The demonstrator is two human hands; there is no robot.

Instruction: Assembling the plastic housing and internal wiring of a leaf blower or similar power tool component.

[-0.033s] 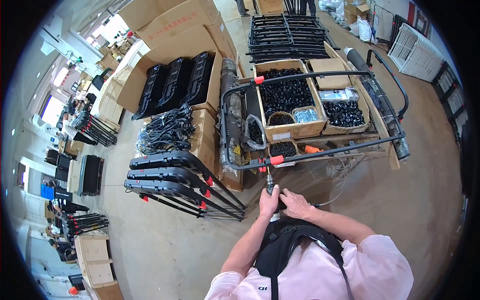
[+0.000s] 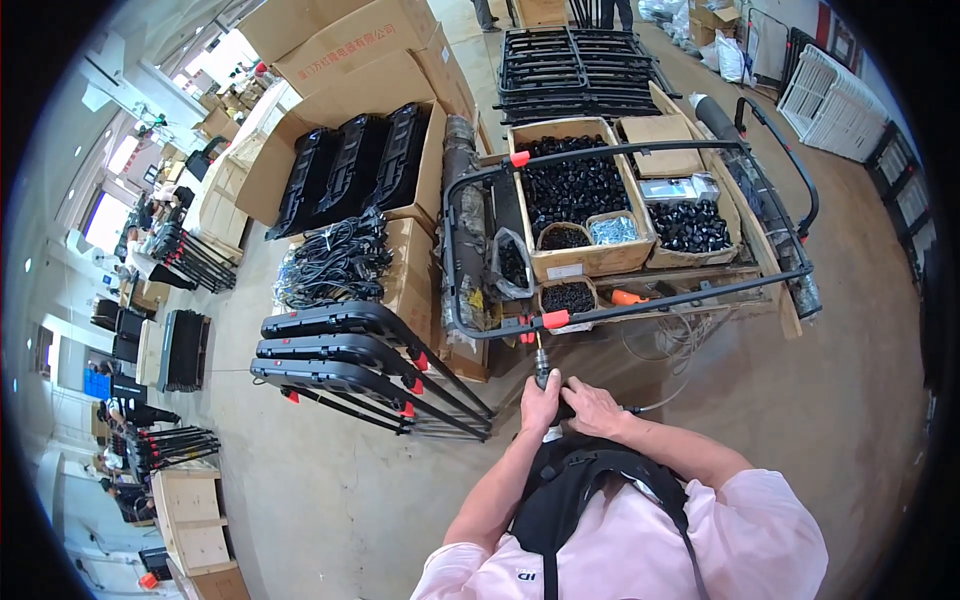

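The left hand is wrapped shut around the upper body of a driver, a slim power tool held upright. The right hand is closed beside it on the tool's lower end, the two hands touching. A thin hose runs off from under the right hand toward the floor on the right.

The driver's tip points up at an orange clip on the near bar of a black tube frame, just above the hands. The frame lies over a low wooden desk that carries open boxes of small black parts.

To the left, three folded black frames with orange clips rest stacked against cardboard cartons, with a heap of black cables on top. Further back stand more cartons with black panels, and a stack of black racks lies on the floor.
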